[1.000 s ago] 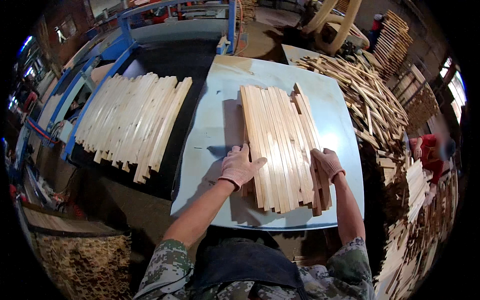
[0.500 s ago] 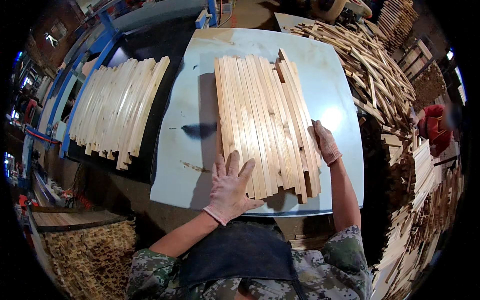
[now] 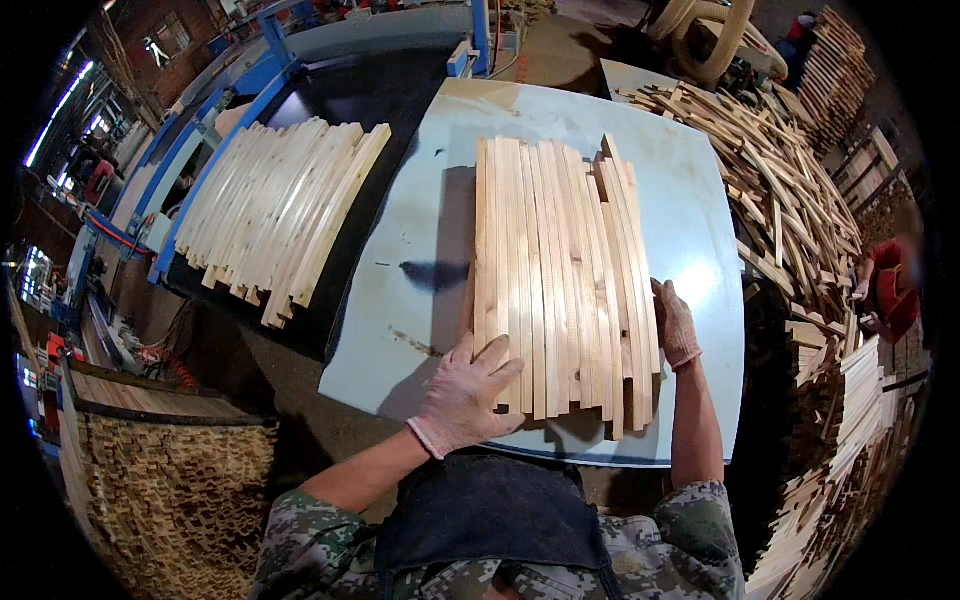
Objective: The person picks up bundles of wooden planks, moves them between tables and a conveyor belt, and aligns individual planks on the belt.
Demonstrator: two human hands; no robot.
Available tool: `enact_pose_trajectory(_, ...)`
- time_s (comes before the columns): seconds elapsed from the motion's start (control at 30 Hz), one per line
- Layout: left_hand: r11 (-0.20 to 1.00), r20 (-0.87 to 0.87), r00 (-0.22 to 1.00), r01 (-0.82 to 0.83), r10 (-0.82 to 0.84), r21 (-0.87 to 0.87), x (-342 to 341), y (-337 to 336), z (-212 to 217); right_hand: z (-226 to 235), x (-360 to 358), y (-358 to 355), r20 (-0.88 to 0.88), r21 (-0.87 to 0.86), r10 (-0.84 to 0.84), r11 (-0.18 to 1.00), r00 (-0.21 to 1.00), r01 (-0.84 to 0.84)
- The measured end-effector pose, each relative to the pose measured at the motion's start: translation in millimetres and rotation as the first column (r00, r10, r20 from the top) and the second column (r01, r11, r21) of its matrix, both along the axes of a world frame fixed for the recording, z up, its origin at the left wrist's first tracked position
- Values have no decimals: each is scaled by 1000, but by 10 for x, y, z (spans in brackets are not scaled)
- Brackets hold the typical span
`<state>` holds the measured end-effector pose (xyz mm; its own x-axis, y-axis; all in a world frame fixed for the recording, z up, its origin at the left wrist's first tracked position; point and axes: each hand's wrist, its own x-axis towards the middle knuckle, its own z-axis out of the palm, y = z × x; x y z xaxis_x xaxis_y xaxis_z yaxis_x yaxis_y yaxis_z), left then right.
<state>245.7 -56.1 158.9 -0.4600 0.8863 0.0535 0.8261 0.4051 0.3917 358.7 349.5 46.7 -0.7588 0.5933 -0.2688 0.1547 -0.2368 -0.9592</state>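
Observation:
A row of pale wooden strips [image 3: 560,270] lies side by side on a light blue-white tabletop [image 3: 400,330]. Their near ends are uneven, and a few strips on the right side sit out of line. My left hand [image 3: 465,392], in a pale knitted glove, rests at the near left corner of the row with fingers apart, some of them on the outermost strips. My right hand [image 3: 677,327], gloved too, is against the row's right side. Its fingers are stretched out, with no strip gripped; their inner side is partly hidden.
Another row of strips [image 3: 280,210] lies on a black conveyor bed [image 3: 375,85] with a blue frame at left. Heaped loose strips [image 3: 780,170] stand at far right. A stacked wood bundle [image 3: 170,500] is at near left. A person in red [image 3: 890,290] is at right.
The whole view has shifted, so the table and strips appear farther right and lower. My left hand has slid slightly leftward along the row's corner. The right hand stays at the right side.

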Motion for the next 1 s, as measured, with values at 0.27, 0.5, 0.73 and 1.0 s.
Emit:
enact_pose_trajectory(0.27, 996, -43, 996, -81, 83, 39, 113, 93, -20, 180, -12, -121, 23, 88, 14, 996, 1000, -16)
enact_pose_trajectory(0.5, 990, -1, 1000, 14, -13, 142, -55, 10, -10, 65, -10, -61, 22, 23, 2, 1000, 1000, -2)
enact_pose_trajectory(0.73, 997, -14, 1000, 7, -6, 80, -157, -16, -26, 85, -1, -49, 54, 47, 6, 999, 999, -9)
enact_pose_trajectory(1.0, 991, -58, 993, -108, 103, -73, 115, 201, -89, 175, 6, -95, 91, 59, 47, 997, 995, -53)
